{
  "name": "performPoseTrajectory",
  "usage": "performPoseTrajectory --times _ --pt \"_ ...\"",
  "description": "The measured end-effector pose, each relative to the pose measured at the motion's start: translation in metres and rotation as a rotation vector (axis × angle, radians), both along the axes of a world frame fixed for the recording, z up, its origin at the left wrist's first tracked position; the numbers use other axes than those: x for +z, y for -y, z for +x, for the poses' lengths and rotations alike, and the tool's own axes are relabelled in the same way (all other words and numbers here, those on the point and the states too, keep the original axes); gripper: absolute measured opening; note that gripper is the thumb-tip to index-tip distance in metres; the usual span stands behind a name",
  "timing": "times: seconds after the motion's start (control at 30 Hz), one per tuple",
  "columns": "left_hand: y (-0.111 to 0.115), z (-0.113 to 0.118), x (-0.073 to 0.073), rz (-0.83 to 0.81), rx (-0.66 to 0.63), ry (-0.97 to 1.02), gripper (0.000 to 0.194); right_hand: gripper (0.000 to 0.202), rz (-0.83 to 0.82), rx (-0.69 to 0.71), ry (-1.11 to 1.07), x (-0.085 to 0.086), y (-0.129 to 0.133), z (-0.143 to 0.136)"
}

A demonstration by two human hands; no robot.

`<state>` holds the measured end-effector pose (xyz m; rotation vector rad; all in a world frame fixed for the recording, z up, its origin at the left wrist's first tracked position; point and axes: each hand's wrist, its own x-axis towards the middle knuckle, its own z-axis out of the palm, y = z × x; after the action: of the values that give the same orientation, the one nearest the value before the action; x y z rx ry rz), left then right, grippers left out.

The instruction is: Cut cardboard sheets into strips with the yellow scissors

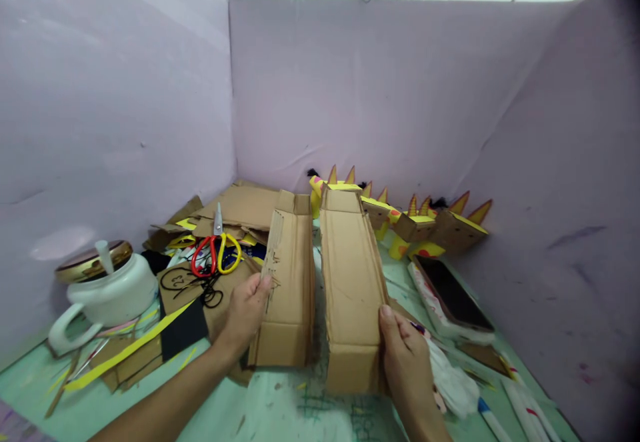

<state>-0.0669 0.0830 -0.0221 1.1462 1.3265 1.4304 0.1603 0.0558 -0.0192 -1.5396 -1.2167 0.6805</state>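
Observation:
In my left hand (pixel 247 312) is a long folded cardboard box piece (pixel 291 275) with pen marks along its left edge; my thumb presses on that edge. My right hand (pixel 407 355) grips a second cardboard box piece (pixel 351 265) by its lower right side. Both pieces stand side by side, tilted away from me, with a narrow gap between them. Scissors with one red and one yellow handle (pixel 219 249) lie to the left on scraps. Behind the right piece are cardboard animal figures (pixel 423 225) with yellow parts and spikes.
A white mug (pixel 117 292) with a gold lid stands at left. Cardboard scraps (pixel 245 205), black string (pixel 213 295) and a yellow strip (pixel 133 347) lie nearby. At right are a phone (pixel 453 292), white tissue (pixel 455 375) and markers (pixel 527 409). Lilac walls (pixel 390 89) surround the table.

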Motion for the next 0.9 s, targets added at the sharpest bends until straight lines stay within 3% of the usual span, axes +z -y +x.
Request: performPoseTrajectory --times 0.2,0.5,0.63,0.9 --pt "0.012 0.011 -0.002 -0.036 -0.128 0.112 0.040 0.040 -0.007 0.020 -0.002 -0.006 0.004 -0.004" --pt "0.029 0.030 0.001 -0.102 -0.108 0.207 0.046 0.042 -0.045 0.158 -0.071 -0.021 0.017 -0.034" --pt "0.035 0.033 -0.001 -0.120 -0.146 0.236 0.048 0.043 -0.094 0.178 -0.004 -0.024 0.019 -0.039" --pt "0.041 0.030 -0.003 -0.071 -0.316 0.338 0.030 0.045 -0.060 0.199 0.035 -0.026 0.022 -0.038"
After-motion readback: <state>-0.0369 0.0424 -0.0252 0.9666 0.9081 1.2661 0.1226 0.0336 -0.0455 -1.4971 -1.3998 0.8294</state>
